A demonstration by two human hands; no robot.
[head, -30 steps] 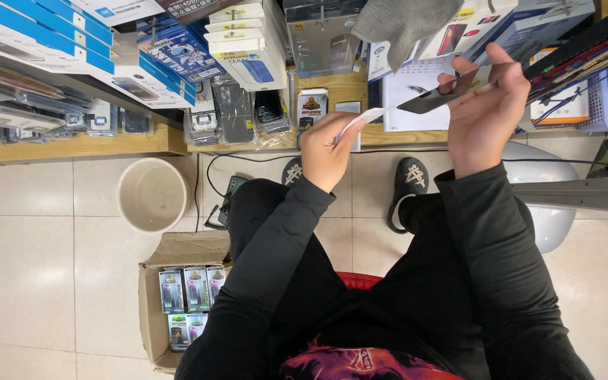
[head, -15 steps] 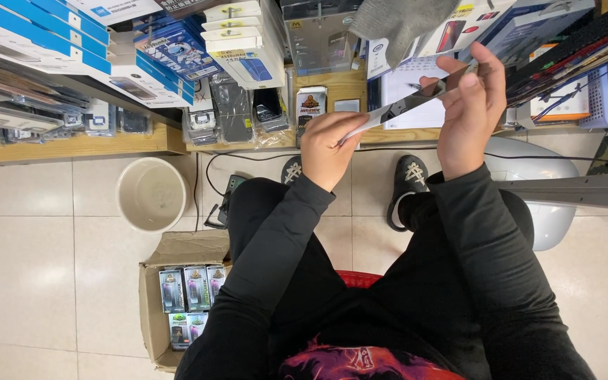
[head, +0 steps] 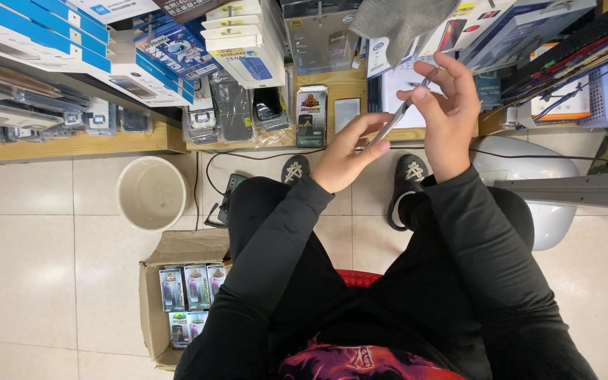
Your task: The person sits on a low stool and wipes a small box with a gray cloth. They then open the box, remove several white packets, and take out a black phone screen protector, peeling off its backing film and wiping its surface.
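Both hands now sit closer together than a second ago, above the black-clad knees. Right hand (head: 452, 116) and left hand (head: 346, 155) each pinch one end of a thin flat strip (head: 397, 119), held edge-on between them, before the wooden shelf (head: 72, 146).

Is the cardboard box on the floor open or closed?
Open. The cardboard box has its flaps folded outward, and small packages standing in rows inside are visible from above.
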